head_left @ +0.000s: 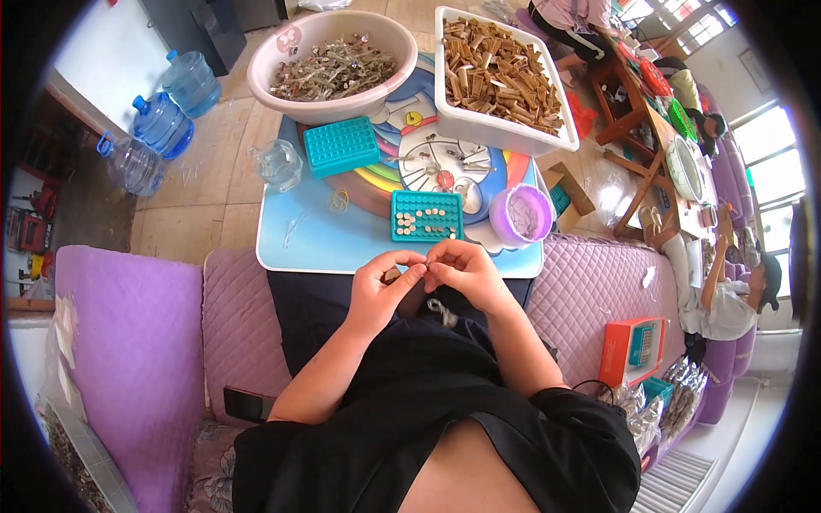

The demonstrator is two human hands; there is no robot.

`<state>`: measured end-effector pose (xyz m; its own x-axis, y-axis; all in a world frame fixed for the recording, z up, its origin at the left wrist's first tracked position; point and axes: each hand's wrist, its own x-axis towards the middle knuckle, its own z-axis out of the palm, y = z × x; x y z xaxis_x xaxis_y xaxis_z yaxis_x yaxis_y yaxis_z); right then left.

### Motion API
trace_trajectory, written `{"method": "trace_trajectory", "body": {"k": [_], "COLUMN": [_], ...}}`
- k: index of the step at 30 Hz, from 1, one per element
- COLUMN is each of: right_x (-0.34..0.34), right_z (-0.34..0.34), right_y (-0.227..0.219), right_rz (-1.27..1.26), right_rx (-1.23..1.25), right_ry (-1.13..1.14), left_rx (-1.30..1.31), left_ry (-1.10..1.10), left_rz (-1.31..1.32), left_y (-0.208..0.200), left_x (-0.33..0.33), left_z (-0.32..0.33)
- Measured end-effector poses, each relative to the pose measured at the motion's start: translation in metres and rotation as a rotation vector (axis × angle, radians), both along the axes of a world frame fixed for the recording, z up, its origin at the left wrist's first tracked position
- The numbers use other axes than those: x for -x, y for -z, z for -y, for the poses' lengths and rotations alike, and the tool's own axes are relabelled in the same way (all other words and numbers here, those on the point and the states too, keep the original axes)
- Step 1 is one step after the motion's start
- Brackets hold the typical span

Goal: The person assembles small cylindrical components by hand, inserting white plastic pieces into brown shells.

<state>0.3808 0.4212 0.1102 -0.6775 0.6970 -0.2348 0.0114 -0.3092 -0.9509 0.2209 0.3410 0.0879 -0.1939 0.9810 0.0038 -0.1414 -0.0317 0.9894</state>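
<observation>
Just off the table's near edge, my left hand (380, 286) and my right hand (468, 272) meet in front of my body. Their thumbs and forefingers are pinched together at something tiny, too small to name. A small brown piece (392, 275) shows in the curl of my left hand. Beyond the fingers lies a teal tray (428, 195) with rows of hollows, some holding small round pale pieces. To its right stands a lilac tub (497, 224) with whitish contents. A second teal tray (342, 147) with many hollows lies farther left.
On the patterned table (342, 248) stand a pink basin (333, 109) of mixed thin pieces, a white bin (505, 139) of brown strips and a clear jug (278, 164). Water bottles (162, 124) stand left. Beside me a phone (248, 404) lies on the sofa; people sit at right.
</observation>
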Motion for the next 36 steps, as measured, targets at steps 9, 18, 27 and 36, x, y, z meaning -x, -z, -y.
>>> {"method": "trace_trajectory", "body": {"k": [9, 18, 27, 36], "right_x": [0.001, 0.009, 0.009, 0.007], "right_z": [0.004, 0.010, 0.017, 0.013], "right_y": [0.002, -0.002, 0.011, 0.009], "right_rz": [0.065, 0.007, 0.161, -0.080], "right_rx": [0.005, -0.005, -0.660, 0.022], "right_ry": [0.024, 0.113, 0.173, 0.200], "left_rx": [0.325, 0.374, 0.321, 0.045], "left_ry": [0.235, 0.296, 0.179, 0.066], "left_rz": [0.601, 1.138, 1.060, 0.773], "left_y": [0.010, 0.017, 0.027, 0.021], "left_x": [0.006, 0.004, 0.005, 0.003], "left_z": [-0.003, -0.005, -0.004, -0.004]}}
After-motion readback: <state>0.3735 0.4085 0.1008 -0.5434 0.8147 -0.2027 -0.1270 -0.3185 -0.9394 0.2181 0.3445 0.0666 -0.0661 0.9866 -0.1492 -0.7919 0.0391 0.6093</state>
